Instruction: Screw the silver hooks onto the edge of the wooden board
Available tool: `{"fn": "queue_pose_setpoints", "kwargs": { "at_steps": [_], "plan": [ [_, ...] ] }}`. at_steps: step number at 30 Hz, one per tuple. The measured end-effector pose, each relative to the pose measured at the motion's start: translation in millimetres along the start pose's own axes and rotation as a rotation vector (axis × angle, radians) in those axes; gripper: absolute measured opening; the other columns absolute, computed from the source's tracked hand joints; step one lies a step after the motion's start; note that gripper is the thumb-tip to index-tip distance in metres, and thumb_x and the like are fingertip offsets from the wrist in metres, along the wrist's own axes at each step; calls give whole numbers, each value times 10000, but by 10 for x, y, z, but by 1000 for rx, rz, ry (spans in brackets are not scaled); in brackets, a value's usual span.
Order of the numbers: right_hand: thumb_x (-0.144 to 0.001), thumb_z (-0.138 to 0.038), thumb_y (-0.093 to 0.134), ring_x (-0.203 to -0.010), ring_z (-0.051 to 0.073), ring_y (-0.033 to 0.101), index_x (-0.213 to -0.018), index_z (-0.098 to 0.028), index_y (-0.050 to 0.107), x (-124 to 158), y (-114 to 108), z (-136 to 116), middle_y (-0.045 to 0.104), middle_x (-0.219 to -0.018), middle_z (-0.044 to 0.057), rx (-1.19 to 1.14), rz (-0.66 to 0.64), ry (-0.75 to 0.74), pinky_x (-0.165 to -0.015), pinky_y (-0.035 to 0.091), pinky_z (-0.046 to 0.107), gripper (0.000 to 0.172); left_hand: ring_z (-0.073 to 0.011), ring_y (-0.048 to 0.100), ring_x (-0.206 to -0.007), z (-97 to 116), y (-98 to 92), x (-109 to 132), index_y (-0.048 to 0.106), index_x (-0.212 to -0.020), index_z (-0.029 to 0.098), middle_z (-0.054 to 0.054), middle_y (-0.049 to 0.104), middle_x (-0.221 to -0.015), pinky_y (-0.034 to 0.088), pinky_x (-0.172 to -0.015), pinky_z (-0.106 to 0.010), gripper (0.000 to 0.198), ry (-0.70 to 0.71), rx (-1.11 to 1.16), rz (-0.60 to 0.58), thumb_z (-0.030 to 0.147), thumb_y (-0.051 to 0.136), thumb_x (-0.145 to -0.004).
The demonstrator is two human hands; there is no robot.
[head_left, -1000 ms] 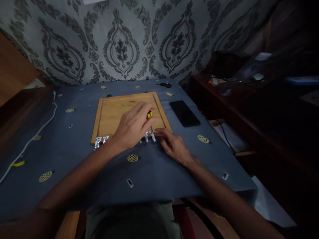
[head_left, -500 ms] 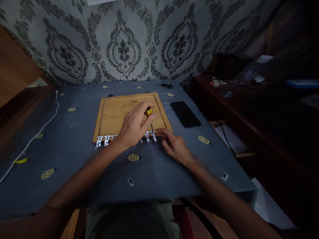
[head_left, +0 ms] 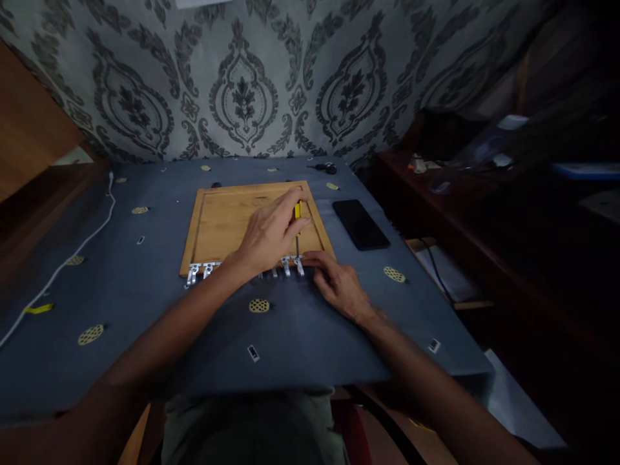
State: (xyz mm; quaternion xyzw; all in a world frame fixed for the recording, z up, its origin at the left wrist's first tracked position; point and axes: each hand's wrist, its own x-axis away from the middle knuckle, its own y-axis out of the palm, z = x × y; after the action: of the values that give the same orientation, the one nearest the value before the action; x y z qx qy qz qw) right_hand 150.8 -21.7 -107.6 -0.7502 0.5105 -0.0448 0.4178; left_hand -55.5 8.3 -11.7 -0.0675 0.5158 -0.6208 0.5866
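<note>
A wooden board (head_left: 217, 219) lies on a blue-grey cloth. Along its near edge runs a metal hook rail (head_left: 198, 271) with several silver hooks. My left hand (head_left: 268, 236) is closed round a small yellow-handled screwdriver (head_left: 297, 211), held nearly upright with its tip down at the right end of the rail. My right hand (head_left: 339, 284) rests on the cloth with its fingers pressed on the rail's right end, beside the screwdriver tip.
A black phone (head_left: 361, 223) lies right of the board. A white cable (head_left: 72, 252) runs along the left of the cloth (head_left: 145, 336). Dark keys (head_left: 324, 167) sit by the patterned wall. A dark wooden shelf (head_left: 436, 194) with clutter stands to the right.
My left hand has shifted slightly right and raised the screwdriver more upright. My right hand has stayed on the rail's end.
</note>
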Motion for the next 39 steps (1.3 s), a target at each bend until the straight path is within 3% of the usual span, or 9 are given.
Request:
{"fn": "queue_pose_setpoints", "kwargs": {
  "at_steps": [9, 16, 24, 30, 39],
  "plan": [
    [-932, -101, 468, -998, 219, 784, -1315, -250, 570, 2, 11, 15, 813, -1147, 49, 16, 11, -19, -869, 608, 346, 424, -224, 698, -1101, 10, -58, -12, 586, -1242, 156, -92, 729, -1201, 533, -980, -363, 272, 14, -14, -71, 116, 566, -974],
    [-924, -104, 457, -961, 214, 791, -1289, -250, 564, -4, 9, -4, 818, -1123, 43, 24, 18, -8, -853, 607, 335, 407, -245, 654, -1235, 20, -187, -24, 474, -1396, 140, -130, 681, -1301, 510, -1028, -384, 386, 108, -23, -235, 120, 491, -1010],
    [-917, -108, 459, -974, 227, 791, -1286, -243, 575, -7, -3, -10, 814, -1137, 51, 51, 5, -1, -851, 612, 349, 410, -241, 723, -955, 85, -240, -39, 556, -1220, 165, -76, 739, -1061, 520, -838, -354, 210, 16, -247, -240, 259, 562, -1032],
    [-917, -107, 466, -991, 225, 789, -1286, -249, 595, -13, -11, -35, 817, -1111, 43, 39, 17, 13, -863, 615, 347, 415, -267, 729, -920, 169, -254, -64, 535, -1237, 140, -73, 751, -925, 491, -761, -351, 310, -72, -358, -303, 398, 488, -1072],
    [-925, -114, 470, -957, 234, 791, -1267, -237, 607, -12, -1, -22, 816, -1105, 56, 33, 16, 1, -850, 617, 357, 388, -228, 689, -876, 99, -393, -61, 542, -1229, 190, -35, 709, -927, 499, -784, -335, 247, -28, -174, -372, 179, 583, -985]
  ]
}}
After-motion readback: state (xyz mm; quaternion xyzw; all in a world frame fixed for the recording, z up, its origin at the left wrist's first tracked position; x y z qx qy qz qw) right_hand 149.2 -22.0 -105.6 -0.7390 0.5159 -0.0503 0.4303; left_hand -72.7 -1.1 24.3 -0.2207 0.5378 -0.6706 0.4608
